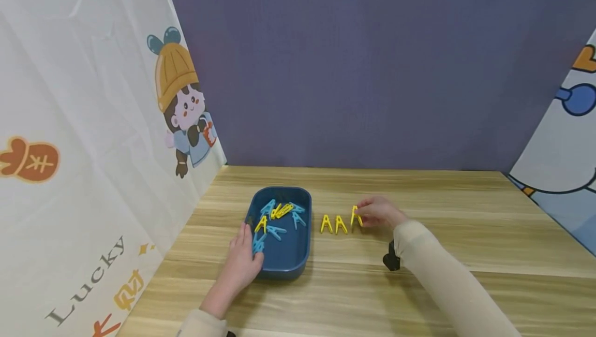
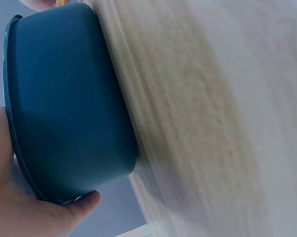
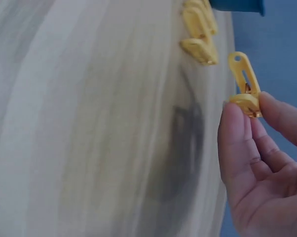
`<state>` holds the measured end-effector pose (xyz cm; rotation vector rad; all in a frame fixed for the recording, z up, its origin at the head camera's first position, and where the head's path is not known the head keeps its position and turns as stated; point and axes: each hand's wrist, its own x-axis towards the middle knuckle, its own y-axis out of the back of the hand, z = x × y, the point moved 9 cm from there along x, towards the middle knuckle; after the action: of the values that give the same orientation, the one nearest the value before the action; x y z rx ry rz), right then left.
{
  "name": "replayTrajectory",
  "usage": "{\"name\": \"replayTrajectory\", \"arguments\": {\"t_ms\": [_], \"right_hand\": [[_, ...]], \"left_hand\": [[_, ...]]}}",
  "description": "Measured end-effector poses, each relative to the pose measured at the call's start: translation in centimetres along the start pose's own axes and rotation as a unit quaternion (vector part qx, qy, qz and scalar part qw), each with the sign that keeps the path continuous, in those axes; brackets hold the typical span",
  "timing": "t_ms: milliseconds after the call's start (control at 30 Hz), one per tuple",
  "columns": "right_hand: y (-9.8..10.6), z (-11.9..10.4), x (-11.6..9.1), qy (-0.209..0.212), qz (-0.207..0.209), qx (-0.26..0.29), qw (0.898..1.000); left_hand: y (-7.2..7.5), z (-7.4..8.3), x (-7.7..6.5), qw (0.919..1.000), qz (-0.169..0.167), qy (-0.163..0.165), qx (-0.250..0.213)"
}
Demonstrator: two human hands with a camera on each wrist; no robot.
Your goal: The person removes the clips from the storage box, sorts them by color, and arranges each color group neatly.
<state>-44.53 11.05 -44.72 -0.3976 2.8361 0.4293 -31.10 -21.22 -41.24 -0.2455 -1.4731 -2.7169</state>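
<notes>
My right hand pinches a yellow clothespin between thumb and fingertips, to the right of the bin. Two more yellow clothespins stand side by side on the table, legs spread toward me, just left of the one I hold. At the left, my left hand grips the rim of a dark blue plastic bin near its front left corner. Inside the bin lie several light blue clothespins and a few yellow clothespins. The left wrist view shows the bin's outer wall, with the thumb against it.
The wood-grain table runs back to a plain purple-grey panel. A white sheet printed with cartoons borders the left side, and another printed sheet the right. A black wrist device sits under the right sleeve.
</notes>
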Motion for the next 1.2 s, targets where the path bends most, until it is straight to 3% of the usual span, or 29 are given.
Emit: {"name": "replayTrajectory", "arguments": {"t_ms": [267,833,1200], "right_hand": [[-0.3,1.7,0.7,-0.018,0.016,-0.045,0.999],[-0.7,1.6,0.4,-0.024,0.051,-0.084,0.995],[-0.8,1.3,0.0,-0.017,0.042,-0.083,0.996]], "left_hand": [[0.1,0.2,0.0,1.0,-0.003,0.0,-0.001],[0.4,0.3,-0.2,1.0,0.002,0.004,-0.004],[0.4,0.5,-0.4,1.0,0.006,-0.006,0.0]]}}
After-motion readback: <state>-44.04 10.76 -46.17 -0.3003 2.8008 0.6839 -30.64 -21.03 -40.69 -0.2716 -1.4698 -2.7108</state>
